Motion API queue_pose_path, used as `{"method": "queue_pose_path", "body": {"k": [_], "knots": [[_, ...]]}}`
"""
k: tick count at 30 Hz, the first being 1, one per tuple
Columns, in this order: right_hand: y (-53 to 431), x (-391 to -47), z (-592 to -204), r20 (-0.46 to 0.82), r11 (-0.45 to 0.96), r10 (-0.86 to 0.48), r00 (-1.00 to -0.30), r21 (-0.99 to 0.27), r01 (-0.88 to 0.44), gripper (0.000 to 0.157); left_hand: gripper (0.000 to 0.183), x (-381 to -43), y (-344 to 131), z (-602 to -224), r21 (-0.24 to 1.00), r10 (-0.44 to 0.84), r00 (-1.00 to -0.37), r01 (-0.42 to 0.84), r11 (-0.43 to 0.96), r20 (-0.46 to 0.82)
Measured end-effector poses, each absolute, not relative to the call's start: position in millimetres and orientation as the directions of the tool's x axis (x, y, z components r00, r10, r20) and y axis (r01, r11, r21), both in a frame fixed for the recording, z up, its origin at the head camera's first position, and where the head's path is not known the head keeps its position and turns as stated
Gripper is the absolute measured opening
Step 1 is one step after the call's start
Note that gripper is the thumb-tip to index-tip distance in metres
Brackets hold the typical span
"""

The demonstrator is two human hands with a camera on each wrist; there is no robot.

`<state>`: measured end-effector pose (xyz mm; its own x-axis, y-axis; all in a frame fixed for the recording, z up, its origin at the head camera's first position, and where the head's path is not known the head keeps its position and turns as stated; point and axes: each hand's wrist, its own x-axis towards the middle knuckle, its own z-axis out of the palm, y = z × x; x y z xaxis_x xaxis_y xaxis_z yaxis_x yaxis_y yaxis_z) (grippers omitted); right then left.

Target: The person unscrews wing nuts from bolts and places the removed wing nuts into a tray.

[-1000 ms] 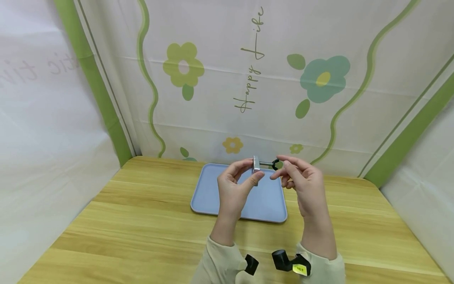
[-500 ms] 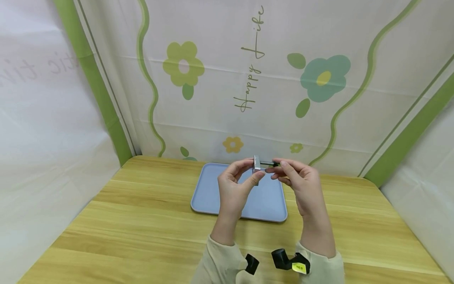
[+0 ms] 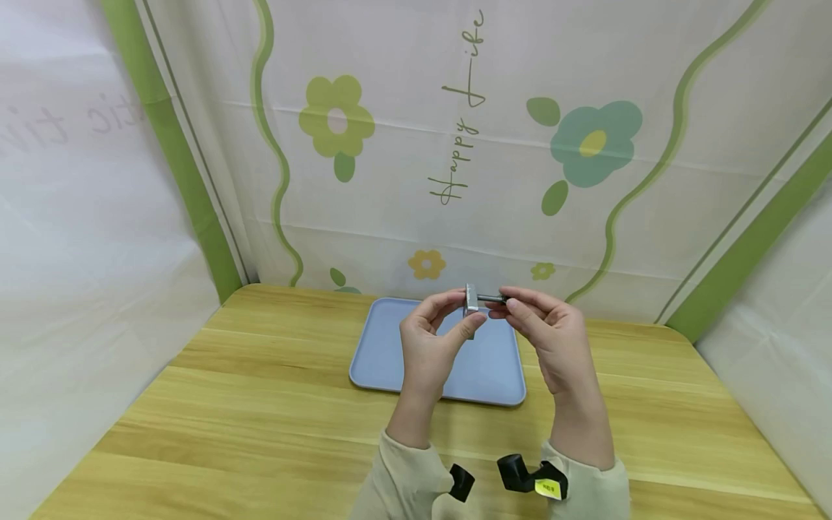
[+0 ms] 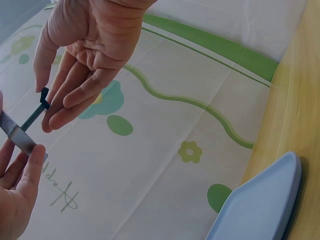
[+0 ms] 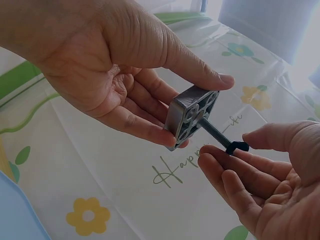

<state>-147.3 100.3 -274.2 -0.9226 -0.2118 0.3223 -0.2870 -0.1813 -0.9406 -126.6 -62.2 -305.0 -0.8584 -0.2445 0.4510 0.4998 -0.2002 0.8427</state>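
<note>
In the head view my left hand [image 3: 425,347] pinches a square grey metal block [image 3: 471,300] by its edges, thumb below and fingers above. Hollow cells and ribs show on the block's face [image 5: 185,110] in the right wrist view. A threaded bolt [image 5: 216,133] stands out from the middle of that face, ending in a black winged knob [image 5: 238,147]. My right hand [image 3: 562,343] has its thumb and index finger at this knob, one on either side. Both hands are raised over the tray; the bolt's far end is hidden within the block.
A light blue tray [image 3: 377,357] lies on the wood-grain table [image 3: 260,404] beneath my hands. Behind it hangs a white curtain [image 3: 390,188] printed with flowers, and similar sheets close off both sides. Black wrist mounts [image 3: 516,473] sit on the sleeves.
My right hand's fingers were spread around the black knob; they moved in and shifted slightly left, and thumb and finger came together on it. The knob has turned. My left hand stays put.
</note>
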Motion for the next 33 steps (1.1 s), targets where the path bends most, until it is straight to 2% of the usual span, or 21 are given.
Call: {"method": "queue_pose_path", "body": {"k": [11, 24, 33], "knots": [[99.5, -150.2, -277.6, 0.401, -0.199, -0.206, -0.893, -0.91, -0.363, 0.026, 0.034, -126.7, -61.2, -305.2, 0.842, -0.239, -0.86, 0.498, -0.208, 0.45], [97.4, -149.6, -277.2, 0.447, -0.237, -0.183, -0.876, -0.884, -0.402, 0.023, 0.034, -126.0, -61.5, -305.9, 0.843, -0.236, -0.86, 0.499, -0.199, 0.454], [97.1, -149.0, -277.8, 0.466, -0.244, -0.187, -0.865, -0.875, -0.419, 0.026, 0.035, -126.3, -62.3, -306.0, 0.84, -0.241, -0.855, 0.506, -0.197, 0.459]]}}
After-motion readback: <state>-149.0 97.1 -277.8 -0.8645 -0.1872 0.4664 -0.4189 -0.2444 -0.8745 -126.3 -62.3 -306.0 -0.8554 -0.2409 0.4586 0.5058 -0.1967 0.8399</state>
